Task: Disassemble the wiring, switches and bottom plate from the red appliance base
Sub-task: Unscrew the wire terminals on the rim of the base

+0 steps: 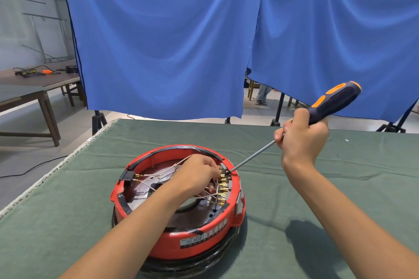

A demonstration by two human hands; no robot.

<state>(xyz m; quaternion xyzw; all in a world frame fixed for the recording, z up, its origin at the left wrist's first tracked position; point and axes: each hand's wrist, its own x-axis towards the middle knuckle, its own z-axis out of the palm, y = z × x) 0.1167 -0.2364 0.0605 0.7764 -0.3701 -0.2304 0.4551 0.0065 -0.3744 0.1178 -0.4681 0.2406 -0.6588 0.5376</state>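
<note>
The round red appliance base (199, 240) lies upside down on the green cloth, its grey bottom plate (192, 213) and pale wires exposed. A row of brass terminals (223, 188) runs along its right inner rim, and a black switch block (127, 176) sits at the left rim. My left hand (197, 172) reaches inside, its fingers curled at the top terminals; what they pinch is hidden. My right hand (301, 136) grips a screwdriver (333, 102) with a dark blue and orange handle. Its tip touches the top terminals beside my left fingers.
The green-covered table (340, 188) reaches its left edge near a white fringe. Blue curtains (181, 41) hang on stands behind it. Brown tables (34, 88) with cables and tools stand at the far left. A person's legs (261, 95) show beyond the curtain gap.
</note>
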